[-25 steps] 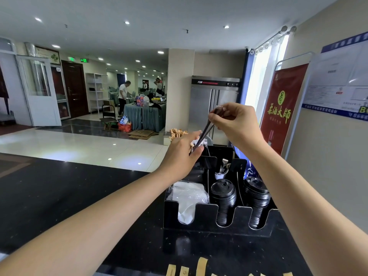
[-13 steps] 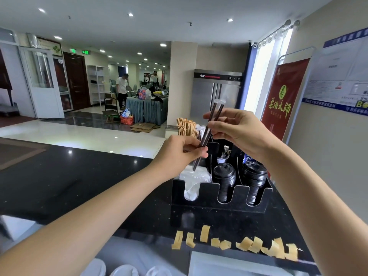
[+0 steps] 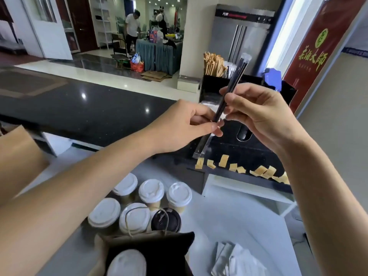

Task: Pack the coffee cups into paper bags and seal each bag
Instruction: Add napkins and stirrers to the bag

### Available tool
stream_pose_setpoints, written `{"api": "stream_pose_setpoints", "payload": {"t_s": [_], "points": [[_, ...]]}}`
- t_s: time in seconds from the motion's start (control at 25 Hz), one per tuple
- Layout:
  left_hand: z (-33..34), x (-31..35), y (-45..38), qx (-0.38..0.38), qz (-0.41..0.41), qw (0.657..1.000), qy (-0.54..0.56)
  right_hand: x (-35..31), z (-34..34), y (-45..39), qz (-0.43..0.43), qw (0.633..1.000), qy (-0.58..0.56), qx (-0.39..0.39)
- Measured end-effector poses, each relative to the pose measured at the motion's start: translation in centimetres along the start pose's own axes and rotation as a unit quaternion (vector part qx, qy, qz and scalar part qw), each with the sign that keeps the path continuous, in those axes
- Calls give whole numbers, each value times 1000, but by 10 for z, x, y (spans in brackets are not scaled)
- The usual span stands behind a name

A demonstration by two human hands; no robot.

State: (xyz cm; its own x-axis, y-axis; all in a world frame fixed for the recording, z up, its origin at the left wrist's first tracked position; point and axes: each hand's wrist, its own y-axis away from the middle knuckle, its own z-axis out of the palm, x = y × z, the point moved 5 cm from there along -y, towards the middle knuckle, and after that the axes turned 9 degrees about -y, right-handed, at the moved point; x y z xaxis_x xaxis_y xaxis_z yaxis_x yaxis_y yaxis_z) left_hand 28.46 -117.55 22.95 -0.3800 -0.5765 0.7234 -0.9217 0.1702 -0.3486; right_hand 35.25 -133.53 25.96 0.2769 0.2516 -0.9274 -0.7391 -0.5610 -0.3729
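White desk (image 3: pixel 229 220): lidded coffee cups (image 3: pixel 151 191), open paper bag (image 3: pixel 151 248); left hand (image 3: pixel 183 124) and right hand (image 3: pixel 258 110) fingers pinching wrapped black straws (image 3: pixel 229 90).

A bundle of dark wrapped straws (image 3: pixel 229 96) is pinched between the left hand (image 3: pixel 185 126) and the right hand (image 3: pixel 258 114), held tilted above the black counter (image 3: pixel 79 110); behind it a black organiser (image 3: pixel 249 148) is seen, with tan tape strips (image 3: pixel 239 169) stuck along the counter's near edge. On the near white surface (image 3: pixel 229 220) six lidded coffee cups (image 3: pixel 151 191) are grouped; a white-lidded cup (image 3: pixel 127 262) sits inside an open paper bag (image 3: pixel 151 248) at the near edge; folded napkins (image 3: pixel 237 259) lie to the right.
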Motion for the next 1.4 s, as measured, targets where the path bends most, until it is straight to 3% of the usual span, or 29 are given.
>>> {"api": "stream_pose_setpoints", "payload": {"t_s": [0.2,0.36,0.44,0.6,0.68,0.8,1.04,1.24,1.4], "points": [[1,-6,67,-36,-23,999,-14,28,38,36,19,999,-32,-6],[-2,-22,117,-21,-55,997,-44,46,64,63,21,999,-33,2],[-3,-31,144,7,-75,995,-59,53,74,76,19,999,-37,18],[-12,-40,201,161,-48,957,-236,65,77,108,26,996,-68,54],[-8,-48,222,174,-40,943,-282,72,76,123,34,996,-58,60],[9,-64,244,140,-38,931,-334,84,82,141,51,997,-24,48],[32,-100,266,66,-114,912,-389,118,101,160,96,995,15,25],[40,-116,276,-54,-188,918,-344,138,125,171,105,991,87,-11],[48,-124,287,-118,-174,944,-255,141,152,181,83,983,158,-41]]}}
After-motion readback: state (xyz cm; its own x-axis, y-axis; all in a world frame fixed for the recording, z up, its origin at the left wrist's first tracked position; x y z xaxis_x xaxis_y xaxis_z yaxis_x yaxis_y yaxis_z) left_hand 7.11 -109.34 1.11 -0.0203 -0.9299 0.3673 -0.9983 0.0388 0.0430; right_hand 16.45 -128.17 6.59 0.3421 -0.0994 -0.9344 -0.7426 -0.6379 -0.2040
